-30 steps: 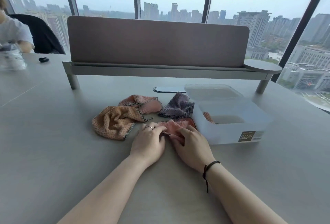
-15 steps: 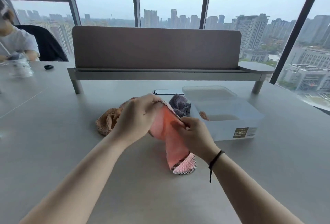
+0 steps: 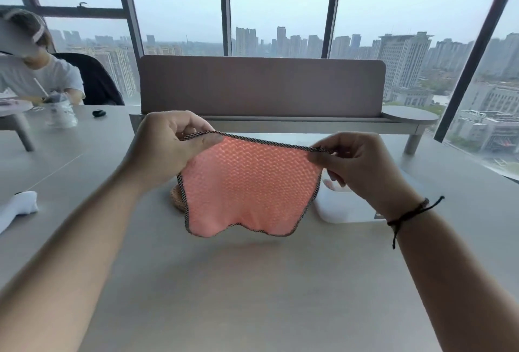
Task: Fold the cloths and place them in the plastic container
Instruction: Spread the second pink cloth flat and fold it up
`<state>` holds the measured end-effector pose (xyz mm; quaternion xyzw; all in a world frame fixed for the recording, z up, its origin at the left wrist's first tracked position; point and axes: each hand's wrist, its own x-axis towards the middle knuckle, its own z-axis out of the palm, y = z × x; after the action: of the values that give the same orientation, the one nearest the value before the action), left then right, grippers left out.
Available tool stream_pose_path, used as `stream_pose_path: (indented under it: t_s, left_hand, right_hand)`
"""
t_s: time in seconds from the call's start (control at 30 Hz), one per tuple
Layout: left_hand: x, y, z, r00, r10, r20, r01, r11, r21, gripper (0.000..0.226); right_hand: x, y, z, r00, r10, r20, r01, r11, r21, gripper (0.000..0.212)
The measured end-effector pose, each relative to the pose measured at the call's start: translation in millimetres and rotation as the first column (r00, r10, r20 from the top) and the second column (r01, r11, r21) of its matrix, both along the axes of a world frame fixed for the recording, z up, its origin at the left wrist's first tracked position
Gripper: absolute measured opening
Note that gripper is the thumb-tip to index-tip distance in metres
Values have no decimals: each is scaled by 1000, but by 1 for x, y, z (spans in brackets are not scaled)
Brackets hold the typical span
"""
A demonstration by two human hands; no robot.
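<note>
A pink cloth (image 3: pixel 247 186) with a dark checked hem hangs spread out above the table. My left hand (image 3: pixel 165 149) pinches its top left corner and my right hand (image 3: pixel 362 166) pinches its top right corner, so the top edge is stretched between them. The plastic container (image 3: pixel 345 211) stands on the table behind my right hand, mostly hidden by it and the cloth. A sliver of an orange cloth (image 3: pixel 177 200) shows at the pink cloth's lower left edge. The other cloths are hidden behind it.
A brown desk divider (image 3: pixel 261 87) on a grey shelf runs across the table's far side. A person sits at the far left with a cup (image 3: pixel 60 113) and a small black object (image 3: pixel 98 113). Something white (image 3: pixel 16 208) lies at the left edge.
Both hands have lifted the pink cloth off the table and pulled it apart, from crumpled to hanging flat. The view has tilted up.
</note>
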<state>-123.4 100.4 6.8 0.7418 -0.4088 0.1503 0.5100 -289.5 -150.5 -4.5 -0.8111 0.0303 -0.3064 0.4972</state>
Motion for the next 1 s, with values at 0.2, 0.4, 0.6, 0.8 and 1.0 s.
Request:
stream_pose_path:
  t_s: [0.2, 0.4, 0.6, 0.8, 1.0]
  left_hand:
    - [-10, 35, 25, 806, -490, -331, 438, 871, -223, 16]
    - [12, 24, -2, 630, -470, -618, 358, 882, -306, 28]
    - [54, 7, -118, 706, 25, -708, 144, 973, 178, 19]
    - [69, 4, -165, 820, 114, -561, 5, 978, 207, 20]
    - [73, 5, -173, 850, 127, -512, -54, 986, 155, 17]
  right_hand:
    - [-29, 9, 33, 933, 316, 175, -342, 927, 154, 14]
    - [8, 1, 11, 973, 170, 158, -211, 930, 300, 16]
    - [74, -15, -100, 929, -208, -306, 86, 926, -368, 21]
    - [89, -12, -165, 836, -379, -398, 85, 805, -588, 34]
    - [100, -23, -172, 875, -400, -271, 169, 779, -604, 22]
